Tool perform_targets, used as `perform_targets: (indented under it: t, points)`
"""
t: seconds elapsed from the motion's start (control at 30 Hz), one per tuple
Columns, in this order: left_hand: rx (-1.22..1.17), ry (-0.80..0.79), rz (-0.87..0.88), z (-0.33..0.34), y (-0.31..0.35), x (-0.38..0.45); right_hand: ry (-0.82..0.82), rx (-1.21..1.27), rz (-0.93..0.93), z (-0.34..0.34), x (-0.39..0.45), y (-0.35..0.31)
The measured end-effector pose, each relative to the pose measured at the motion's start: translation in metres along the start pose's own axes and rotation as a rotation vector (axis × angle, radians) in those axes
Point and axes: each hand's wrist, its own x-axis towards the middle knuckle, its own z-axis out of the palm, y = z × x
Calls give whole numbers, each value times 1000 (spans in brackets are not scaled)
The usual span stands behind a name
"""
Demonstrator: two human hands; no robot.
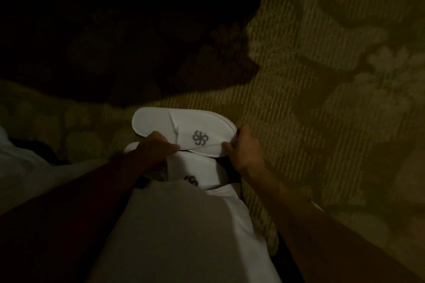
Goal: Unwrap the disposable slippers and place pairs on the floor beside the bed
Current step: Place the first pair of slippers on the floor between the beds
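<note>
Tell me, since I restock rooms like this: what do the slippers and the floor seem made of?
Slippers: seemingly thin white non-woven or terry fabric, matte, with a printed grey logo; dim light leaves the weave unclear. Floor: carpet, olive-tan, with ribbed pile lines and a darker floral pattern.

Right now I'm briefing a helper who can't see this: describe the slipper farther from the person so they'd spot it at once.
Start at the patterned carpet, lit on the right. Near its middle, two white slippers lie side by side between both hands. The far slipper shows whole, with its grey swirl logo; the near slipper is half hidden behind white cloth.
</note>
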Motion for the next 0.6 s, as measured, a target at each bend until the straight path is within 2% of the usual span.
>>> perform_targets:
  t: [0.3,0.6]
  points:
    - [6,151,52,7,-5,5,63,-54,-24,2,-3,1]
    - [69,159,148,4,-10,9,78,-127,-45,4,2,-2]
